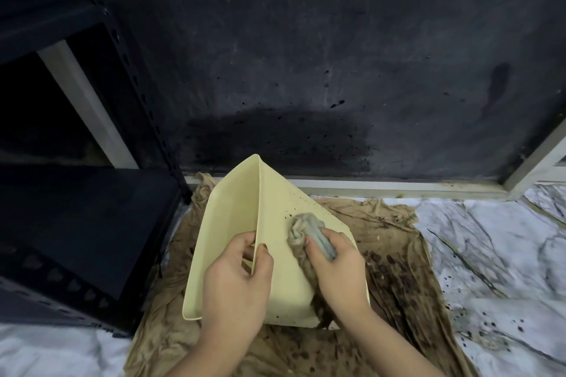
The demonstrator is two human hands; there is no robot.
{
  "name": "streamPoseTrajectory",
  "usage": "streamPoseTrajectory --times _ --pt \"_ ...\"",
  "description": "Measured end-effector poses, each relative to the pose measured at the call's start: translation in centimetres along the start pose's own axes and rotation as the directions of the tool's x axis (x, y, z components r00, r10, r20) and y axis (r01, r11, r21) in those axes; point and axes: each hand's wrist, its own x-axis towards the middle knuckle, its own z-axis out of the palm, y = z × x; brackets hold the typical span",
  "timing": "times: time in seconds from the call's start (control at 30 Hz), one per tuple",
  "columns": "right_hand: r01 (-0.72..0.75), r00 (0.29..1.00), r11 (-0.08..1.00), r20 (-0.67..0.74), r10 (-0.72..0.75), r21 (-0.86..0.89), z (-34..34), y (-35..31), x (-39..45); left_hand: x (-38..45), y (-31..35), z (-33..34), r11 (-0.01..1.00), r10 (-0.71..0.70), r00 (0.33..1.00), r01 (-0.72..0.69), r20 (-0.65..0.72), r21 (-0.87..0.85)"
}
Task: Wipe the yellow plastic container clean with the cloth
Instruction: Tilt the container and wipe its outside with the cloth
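Note:
The yellow plastic container [232,217] stands tilted on its side on a stained brown sheet, one corner pointing up. My left hand [235,285] grips its near edge, fingers inside and thumb on the outer wall. My right hand [333,266] presses a bunched grey-brown cloth [301,231] against the container's outer right wall. Small dark specks dot that wall just above the cloth. The cloth's lower part is hidden under my right palm.
A brown, dirt-stained sheet [398,269] lies under the container on a white marbled floor [490,254]. A dark spattered wall [306,70] rises right behind. A black metal rack [76,193] stands close on the left.

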Motion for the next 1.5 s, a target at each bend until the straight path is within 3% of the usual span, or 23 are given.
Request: streamPoseTrajectory --times 0.23,0.43,0.57,0.77,0.87,1.1,1.33,1.5 --pt "-0.136 0.988 0.984 -0.085 0.126 -0.117 -1.5 5.1 0.8 0.2 -0.1 -0.4 0.999 -0.034 0.999 0.034 0.012 -0.007" --pt "-0.277 0.956 0.949 -0.145 0.255 -0.154 -2.9 9.3 0.2 1.5 0.7 -1.0 0.995 -0.102 0.984 0.102 0.144 0.008" --pt "-0.33 0.94 0.927 -0.157 0.304 -0.18 -3.4 10.3 -0.4 2.9 1.3 -1.1 0.988 -0.143 0.979 0.149 0.143 -0.033" --pt "-0.241 0.964 0.95 -0.164 0.21 -0.199 -3.3 9.4 -2.0 3.1 0.7 -0.6 0.997 -0.081 0.994 0.082 0.076 -0.014" --pt "-0.108 0.98 0.987 -0.179 0.086 -0.117 -2.8 7.3 -3.1 2.6 1.0 -0.5 0.997 -0.057 0.998 0.059 0.042 -0.052" --pt "0.236 0.97 0.971 -0.056 -0.237 -0.026 -1.0 1.0 -3.3 0.7 0.5 0.6 0.999 0.001 0.997 0.002 0.082 -0.042" --pt "0.161 0.986 0.987 -0.038 -0.162 -0.008 -0.4 0.6 -0.3 0.5 -0.3 0.8 0.998 0.011 0.998 -0.007 0.058 -0.059" --pt "-0.011 0.994 0.999 -0.112 0.007 -0.034 -1.7 2.7 1.3 0.3 -0.5 0.9 0.998 0.012 0.998 -0.008 0.056 -0.065"
